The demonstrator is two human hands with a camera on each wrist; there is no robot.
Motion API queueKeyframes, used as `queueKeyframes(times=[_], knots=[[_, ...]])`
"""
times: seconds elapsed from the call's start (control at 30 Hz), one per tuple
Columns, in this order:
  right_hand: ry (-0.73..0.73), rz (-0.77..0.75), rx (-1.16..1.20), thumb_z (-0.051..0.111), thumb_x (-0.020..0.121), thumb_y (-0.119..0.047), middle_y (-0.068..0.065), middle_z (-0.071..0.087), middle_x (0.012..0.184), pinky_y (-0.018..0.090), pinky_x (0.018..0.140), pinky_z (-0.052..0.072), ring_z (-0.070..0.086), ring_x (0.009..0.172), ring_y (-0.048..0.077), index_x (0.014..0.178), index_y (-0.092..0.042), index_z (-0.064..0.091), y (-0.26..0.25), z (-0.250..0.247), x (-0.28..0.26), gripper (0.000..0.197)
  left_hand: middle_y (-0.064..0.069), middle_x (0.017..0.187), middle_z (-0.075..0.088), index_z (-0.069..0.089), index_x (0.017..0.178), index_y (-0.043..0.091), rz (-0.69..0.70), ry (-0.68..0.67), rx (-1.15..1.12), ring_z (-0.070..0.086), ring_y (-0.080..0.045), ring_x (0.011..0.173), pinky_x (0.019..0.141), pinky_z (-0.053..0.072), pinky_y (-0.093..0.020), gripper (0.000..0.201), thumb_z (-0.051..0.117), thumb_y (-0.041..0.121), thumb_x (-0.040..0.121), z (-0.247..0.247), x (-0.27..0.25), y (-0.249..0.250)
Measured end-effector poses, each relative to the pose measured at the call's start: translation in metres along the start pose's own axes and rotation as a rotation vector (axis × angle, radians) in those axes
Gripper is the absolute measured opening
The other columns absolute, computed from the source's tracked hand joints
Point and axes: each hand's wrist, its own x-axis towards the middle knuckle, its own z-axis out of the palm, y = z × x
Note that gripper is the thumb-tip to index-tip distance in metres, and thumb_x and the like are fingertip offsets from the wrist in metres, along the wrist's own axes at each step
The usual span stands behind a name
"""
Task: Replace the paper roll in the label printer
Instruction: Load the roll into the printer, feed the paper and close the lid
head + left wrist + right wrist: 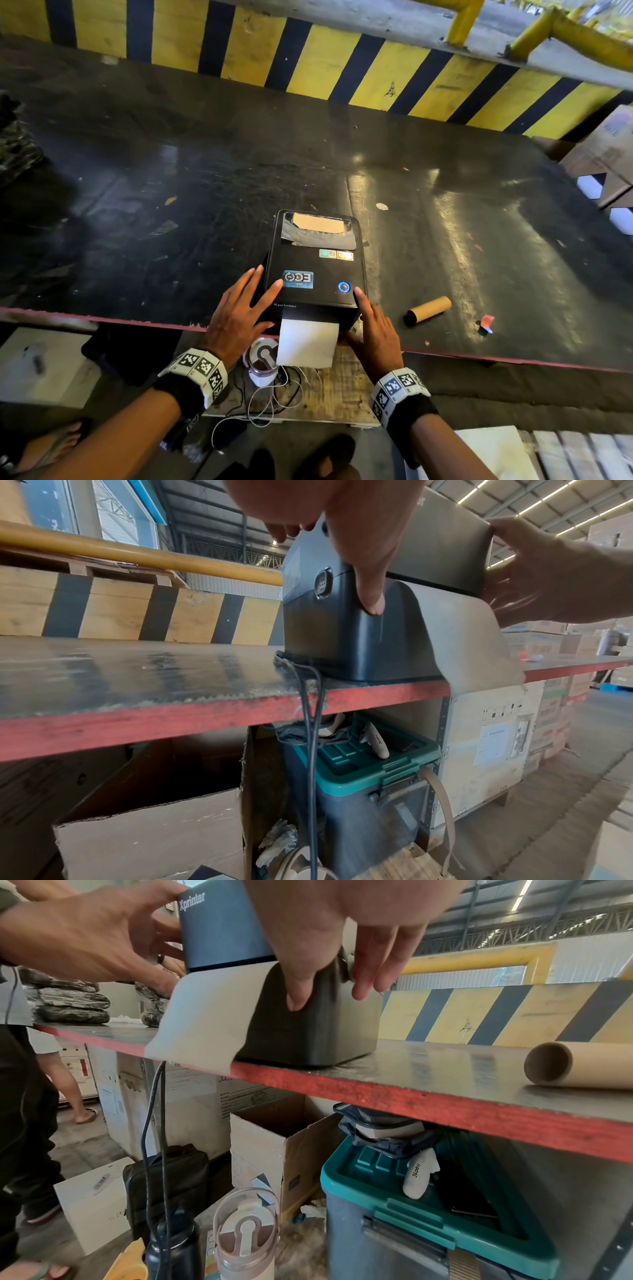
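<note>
Fingers of both hands lie straight, flanking the closed label printer; fresh paper hangs toward the person.

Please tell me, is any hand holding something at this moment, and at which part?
Both hands rest on the label printer: the left hand at its left front corner, the right hand at its right front corner. Fingers are mostly straight; nothing is lifted.

Teal-lidded bin under table; water bottle, cardboard box nearby.
</note>
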Motion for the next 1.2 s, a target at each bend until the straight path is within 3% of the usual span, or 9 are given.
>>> queueKeyframes(times=[0.47,0.73,1.03,1.2], knots=[[-0.062,-0.003,0.056,0.079,0.071,-0.017,0.016,0.054,0.132,0.04,0.075,0.056,0.066,0.092,0.03,0.14,-0.034,0.012,-0.0005,-0.0057,0.0008,0.098,-0.028,0.137,0.049,0.033,0.139,0.016,0.01,-0.032,-0.04,0.048,-0.042,0.126,0.093,0.047,-0.049,0.105,0.09,0.019,0.052,-0.0003,0.0005,-0.0026],[-0.074,0.026,0.068,0.079,0.071,-0.017,0.014,0.055,0.131,0.041,0.073,0.055,0.066,0.09,0.03,0.138,-0.037,0.01,-0.0023,-0.0066,0.0024,0.099,-0.028,0.137,0.049,0.035,0.138,0.014,0.011,-0.029,-0.09,0.054,-0.041,0.121,0.092,0.041,-0.041,0.103,0.09,0.016,0.052,-0.0032,0.0016,-0.0019],[-0.068,0.048,0.08,0.077,0.074,-0.016,0.014,0.054,0.131,0.042,0.072,0.057,0.066,0.089,0.029,0.139,-0.038,0.01,-0.002,-0.0048,0.0013,0.096,-0.027,0.138,0.049,0.034,0.14,0.015,0.024,0.002,-0.104,0.036,-0.028,0.129,0.094,0.042,-0.041,0.1,0.089,0.018,0.056,-0.0021,0.0007,-0.0033],[-0.078,0.041,0.076,0.076,0.075,-0.018,0.013,0.054,0.132,0.043,0.075,0.056,0.066,0.091,0.028,0.138,-0.04,0.007,-0.0035,-0.0074,0.0011,0.096,-0.026,0.138,0.049,0.034,0.14,0.016,0.017,-0.004,-0.114,0.055,-0.035,0.121,0.094,0.046,-0.041,0.1,0.089,0.019,0.055,-0.0024,-0.0009,-0.0018]])
